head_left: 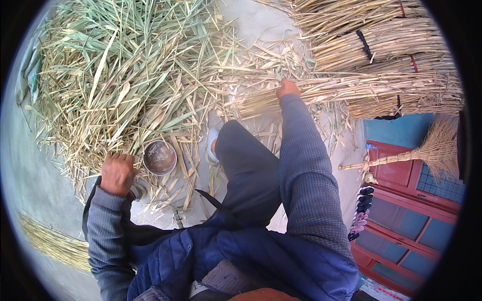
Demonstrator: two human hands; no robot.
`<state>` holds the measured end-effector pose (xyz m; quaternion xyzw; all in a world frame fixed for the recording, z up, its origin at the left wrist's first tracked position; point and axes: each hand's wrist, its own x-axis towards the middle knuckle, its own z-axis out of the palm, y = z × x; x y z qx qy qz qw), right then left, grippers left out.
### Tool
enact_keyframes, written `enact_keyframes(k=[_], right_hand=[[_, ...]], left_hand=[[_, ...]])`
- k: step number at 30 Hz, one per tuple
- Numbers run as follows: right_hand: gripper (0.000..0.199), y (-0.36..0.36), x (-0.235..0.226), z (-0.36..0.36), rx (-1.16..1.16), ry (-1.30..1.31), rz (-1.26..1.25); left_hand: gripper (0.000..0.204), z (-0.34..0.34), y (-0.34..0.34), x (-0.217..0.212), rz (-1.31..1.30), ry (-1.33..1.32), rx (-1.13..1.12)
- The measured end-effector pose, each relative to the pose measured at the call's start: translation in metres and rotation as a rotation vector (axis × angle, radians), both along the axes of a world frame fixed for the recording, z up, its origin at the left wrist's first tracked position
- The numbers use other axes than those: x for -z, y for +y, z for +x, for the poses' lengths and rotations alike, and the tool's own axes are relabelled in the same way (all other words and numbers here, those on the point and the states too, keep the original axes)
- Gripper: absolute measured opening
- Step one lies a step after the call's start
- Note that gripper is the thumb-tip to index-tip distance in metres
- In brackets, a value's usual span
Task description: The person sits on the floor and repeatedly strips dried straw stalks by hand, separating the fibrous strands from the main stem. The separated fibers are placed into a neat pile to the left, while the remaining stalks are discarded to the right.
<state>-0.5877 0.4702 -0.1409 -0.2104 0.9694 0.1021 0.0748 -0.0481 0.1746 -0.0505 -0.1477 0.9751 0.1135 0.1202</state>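
My right hand [287,89] reaches out to the far right and is closed around the pale reed stalks [331,86]. The ends of the stalks on the left of this hand are blurred. My left hand [119,174] is lower on the left, with its back toward me and its fingers curled under. Whatever may be inside those fingers is hidden. Just right of it a round metal bowl [159,157] sits among the dry leaves, its inside brownish. A big heap of green and straw-coloured leaves [135,75] lies beyond my left hand.
Tied reed bundles [376,45] with black and red bands are stacked at the far right. A straw broom [406,156] is near red-framed windows [401,215], beside a row of shoes [360,213]. Another bundle of thin stalks [52,243] lies at the lower left. Stripped leaves litter the grey floor.
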Motion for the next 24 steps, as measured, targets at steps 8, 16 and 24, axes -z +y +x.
enact_keyframes(k=[8, 16, 24], right_hand=[[0.028, 0.063, 0.014, -0.022, 0.149, 0.061, -0.149], [0.024, 0.073, 0.025, -0.060, 0.240, 0.112, -0.196], [0.024, 0.054, 0.033, -0.082, 1.017, -0.446, -1.450]], left_hand=[[0.035, -0.036, 0.006, 0.020, 0.047, -0.096, 0.074], [0.035, -0.050, 0.007, 0.029, 0.042, -0.127, 0.082], [0.034, -0.056, 0.007, 0.028, 0.104, -0.078, 0.083]])
